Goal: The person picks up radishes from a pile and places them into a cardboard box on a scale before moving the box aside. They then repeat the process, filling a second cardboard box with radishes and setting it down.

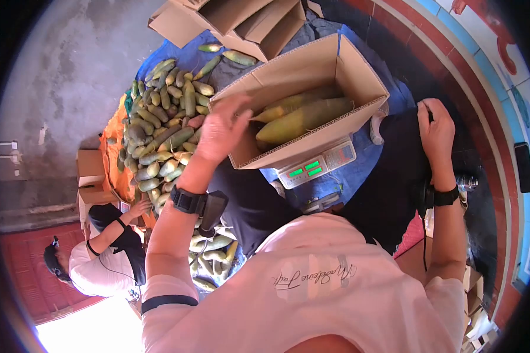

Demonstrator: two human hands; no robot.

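My left hand (pixel 222 128) is at the left end of a cardboard box (pixel 288 154), fingers apart and slightly blurred, with the fingertips over the rim. Long green radishes (pixel 305 120) lie side by side inside the box. The open-topped box sits on a white digital scale (pixel 316 167) with lit green digits. My right hand (pixel 436 128) rests on my right knee, its fingers curled in and nothing seen in them.
A big heap of green radishes (pixel 165 112) covers the blue sheet on the left, with paler ones (pixel 215 259) nearer me. Cardboard boxes (pixel 241 23) stand beyond. Another person (pixel 109 259) reaches into the heap from the left. A tiled wall (pixel 483 76) curves along the right.
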